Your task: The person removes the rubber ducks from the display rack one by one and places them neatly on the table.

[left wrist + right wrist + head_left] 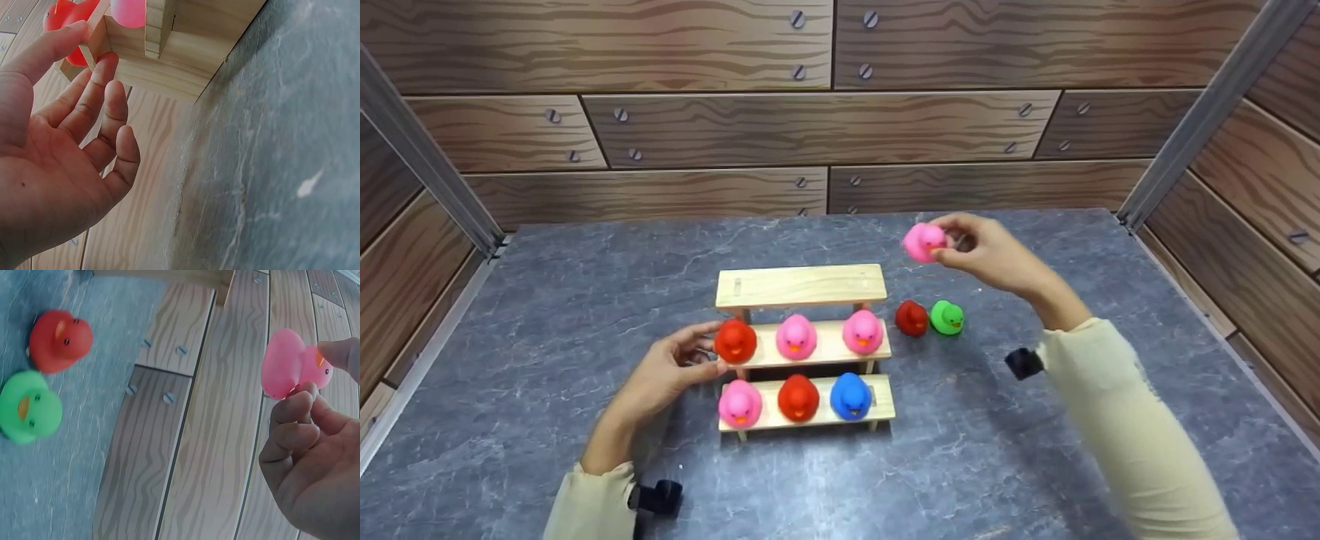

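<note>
My right hand [990, 251] pinches a pink rubber duck [922, 242] between thumb and fingers, raised above the back right of the wooden stand. In the right wrist view that pink duck [287, 365] lies on its side in the grip. At the left end of the three-step wooden stand [802, 285], my left hand [671, 371] holds the middle step, thumb in front and fingers behind. Right by those fingertips sits a red duck [736, 341]. Two pink ducks [796, 337] share its step. The lowest step carries a pink duck [740, 403], a red duck [798, 398] and a blue duck [851, 396].
Beside the stand's right end, a red duck [911, 318] and a green duck [947, 318] stand on the grey marbled tabletop [780, 487]. Wood-patterned panels [825, 127] wall the back and both sides. The stand's top step shows bare wood.
</note>
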Motion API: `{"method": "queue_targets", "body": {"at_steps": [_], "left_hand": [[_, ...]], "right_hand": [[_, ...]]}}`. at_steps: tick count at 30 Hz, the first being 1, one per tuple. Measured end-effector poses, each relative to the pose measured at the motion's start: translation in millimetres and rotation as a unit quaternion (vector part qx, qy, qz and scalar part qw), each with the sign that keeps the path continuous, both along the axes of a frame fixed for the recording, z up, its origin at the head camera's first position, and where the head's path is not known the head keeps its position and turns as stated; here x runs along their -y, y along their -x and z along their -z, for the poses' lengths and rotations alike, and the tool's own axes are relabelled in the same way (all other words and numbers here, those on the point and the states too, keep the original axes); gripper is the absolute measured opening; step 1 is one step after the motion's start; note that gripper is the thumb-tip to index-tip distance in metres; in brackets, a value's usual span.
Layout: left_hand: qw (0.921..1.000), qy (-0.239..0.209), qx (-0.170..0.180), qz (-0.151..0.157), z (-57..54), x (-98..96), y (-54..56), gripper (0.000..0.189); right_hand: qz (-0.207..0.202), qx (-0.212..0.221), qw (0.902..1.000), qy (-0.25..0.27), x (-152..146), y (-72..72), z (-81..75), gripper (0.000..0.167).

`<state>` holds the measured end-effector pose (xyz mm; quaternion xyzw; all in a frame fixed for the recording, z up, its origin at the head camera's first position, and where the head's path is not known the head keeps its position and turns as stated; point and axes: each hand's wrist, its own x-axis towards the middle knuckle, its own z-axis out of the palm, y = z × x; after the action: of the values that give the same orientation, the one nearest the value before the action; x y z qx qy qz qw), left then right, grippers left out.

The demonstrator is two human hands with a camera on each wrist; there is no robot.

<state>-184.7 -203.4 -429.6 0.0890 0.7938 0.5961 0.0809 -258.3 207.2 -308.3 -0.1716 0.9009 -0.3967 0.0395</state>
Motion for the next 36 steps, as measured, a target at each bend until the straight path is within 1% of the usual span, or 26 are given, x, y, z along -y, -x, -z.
{"method": "queue_targets", "body": {"at_steps": [8, 13, 20, 25, 29, 36], "left_hand": [[1.0000, 0.000, 0.005, -0.007, 0.4, -1.6, 1.1, 0.060], [1.0000, 0.002, 0.001, -0.010, 0.6, -2.3, 1.3, 0.060], [0.9999, 0.007, 0.000, -0.011, -1.7, 0.0, 0.1, 0.060], [1.0000, 0.005, -0.001, -0.008, -2.6, 0.7, 0.5, 0.061], [1.0000, -0.001, 0.001, -0.005, -1.4, 0.1, 0.8, 0.061], [1.0000, 0.001, -0.003, 0.001, 0.9, 0.0, 0.5, 0.061]], "right_hand": [[0.019, -0.011, 0.9998, -0.002, -30, -4.0, 0.4, 0.039], [0.029, -0.020, 0.9994, 0.004, -49, -6.3, 5.0, 0.039], [0.033, -0.021, 0.9991, 0.016, -67, -9.3, 17.8, 0.038], [0.040, -0.016, 0.9990, 0.010, -78, -11.4, 29.3, 0.040], [0.048, -0.008, 0.9988, 0.010, -87, -13.1, 39.4, 0.041], [0.046, -0.002, 0.9986, 0.026, -101, -13.5, 55.9, 0.040]]}}
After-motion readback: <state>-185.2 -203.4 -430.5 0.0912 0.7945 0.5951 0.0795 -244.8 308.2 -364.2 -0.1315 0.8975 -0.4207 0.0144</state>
